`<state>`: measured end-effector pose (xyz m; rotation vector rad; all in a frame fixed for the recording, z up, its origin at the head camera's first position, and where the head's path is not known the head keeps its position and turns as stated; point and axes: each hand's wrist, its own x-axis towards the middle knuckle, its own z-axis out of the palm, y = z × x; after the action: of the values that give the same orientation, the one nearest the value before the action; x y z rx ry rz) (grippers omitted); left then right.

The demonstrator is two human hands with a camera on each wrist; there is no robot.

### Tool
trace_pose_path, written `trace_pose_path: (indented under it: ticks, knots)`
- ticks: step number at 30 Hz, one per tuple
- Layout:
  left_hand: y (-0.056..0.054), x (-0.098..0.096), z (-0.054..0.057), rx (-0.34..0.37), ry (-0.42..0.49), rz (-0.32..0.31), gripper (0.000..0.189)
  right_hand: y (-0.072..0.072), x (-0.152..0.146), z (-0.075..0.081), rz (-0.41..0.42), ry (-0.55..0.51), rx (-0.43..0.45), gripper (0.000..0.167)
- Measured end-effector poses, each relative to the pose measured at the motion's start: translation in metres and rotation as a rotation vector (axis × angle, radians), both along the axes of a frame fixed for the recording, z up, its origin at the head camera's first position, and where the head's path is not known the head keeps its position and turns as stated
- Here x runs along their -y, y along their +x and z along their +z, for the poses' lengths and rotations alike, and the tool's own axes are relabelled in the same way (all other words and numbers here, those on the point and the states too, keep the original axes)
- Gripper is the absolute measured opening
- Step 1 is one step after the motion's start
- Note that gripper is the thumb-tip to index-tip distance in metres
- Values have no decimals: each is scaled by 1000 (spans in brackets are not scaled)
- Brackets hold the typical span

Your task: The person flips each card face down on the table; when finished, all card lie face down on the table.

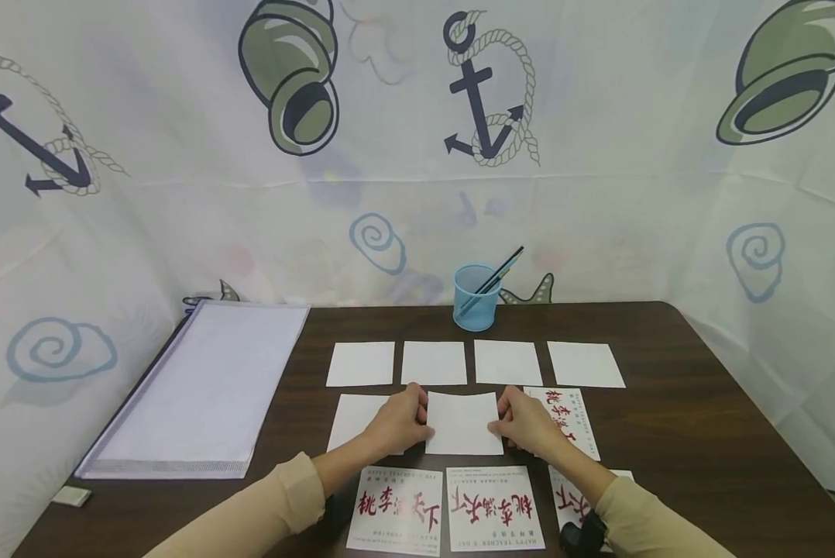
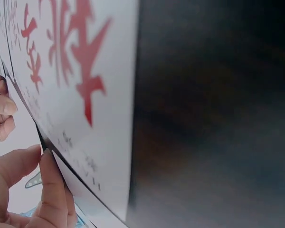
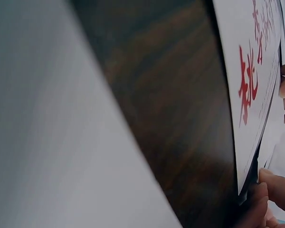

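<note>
A blank white card (image 1: 463, 425) sits in the middle of the second row, between both hands. My left hand (image 1: 400, 418) pinches its left edge between thumb and fingers. At the opposite edge, the thumb and fingers of my right hand (image 1: 527, 422) pinch the card too. Another blank card (image 1: 351, 415) lies partly hidden behind the left hand. To the right, a card with red characters (image 1: 571, 411) is partly covered by the right hand. Closer to the person lie two printed cards, one on the left (image 1: 395, 511) and one in the middle (image 1: 496, 508); the right forearm overlaps a third (image 1: 567, 496).
Several blank white cards (image 1: 434, 363) form a row across the back. Behind them stands a light blue cup (image 1: 475, 302) with pens in it. A large white sheet stack (image 1: 201, 387) covers the table's left side, with a small white block (image 1: 72, 496) near its front corner.
</note>
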<state>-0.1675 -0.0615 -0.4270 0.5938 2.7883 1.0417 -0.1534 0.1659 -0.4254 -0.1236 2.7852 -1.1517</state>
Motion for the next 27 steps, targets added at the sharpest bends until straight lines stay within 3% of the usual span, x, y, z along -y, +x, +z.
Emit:
trace_pose_path:
  ticks: [16,22,27]
  knots:
    - [-2,-5,5,44,-88,-27,37,0,-2,-1,-7,56,-10,27]
    - [-6,-5,6,49,-73,-49,33,-1,-13,4,-20,-80,-12,20]
    - [-15,-20,17,21,11,-97,36,-5,-46,14,-99,-173,-34,18]
